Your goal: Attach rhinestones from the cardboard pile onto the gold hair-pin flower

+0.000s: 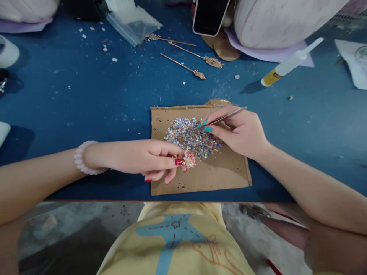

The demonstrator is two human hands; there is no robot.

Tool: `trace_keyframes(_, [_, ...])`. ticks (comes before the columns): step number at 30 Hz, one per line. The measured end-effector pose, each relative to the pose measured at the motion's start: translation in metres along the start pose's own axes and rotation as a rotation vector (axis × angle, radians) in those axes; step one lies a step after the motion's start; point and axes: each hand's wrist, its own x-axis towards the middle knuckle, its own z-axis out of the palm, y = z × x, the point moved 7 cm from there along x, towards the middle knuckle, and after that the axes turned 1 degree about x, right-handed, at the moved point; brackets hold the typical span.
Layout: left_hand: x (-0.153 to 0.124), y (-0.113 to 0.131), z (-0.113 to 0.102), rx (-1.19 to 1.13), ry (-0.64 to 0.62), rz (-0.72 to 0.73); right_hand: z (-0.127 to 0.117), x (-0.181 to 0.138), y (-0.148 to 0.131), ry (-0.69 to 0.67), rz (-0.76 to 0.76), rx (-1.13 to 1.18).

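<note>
A brown cardboard sheet (218, 175) lies at the near edge of the blue table, with a heap of small glittering stones (192, 137) on it. My left hand (143, 158) pinches a small pink ornament (189, 159) with a gold stem, holding it just over the near side of the heap. My right hand (243, 131) grips thin metal tweezers (226, 115), their tip pointing down into the stones.
Three gold hairpin sticks (186, 57) lie beyond the cardboard. A glue tube (289, 65) rests at the right, a phone (209, 17) and a clear plastic bag (132, 23) at the back. Small white scraps dot the table. The table edge runs just below the cardboard.
</note>
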Motion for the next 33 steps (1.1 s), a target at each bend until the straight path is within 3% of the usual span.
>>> trace_keyframes(25, [0.0, 0.0, 0.002, 0.055, -0.046, -0.005, 0.008, 0.002, -0.002, -0.084, 0.03, -0.122])
trace_keyframes(33, [0.0, 0.0, 0.002, 0.064, -0.046, -0.015, 0.01, 0.0, -0.012, -0.091, -0.022, -0.115])
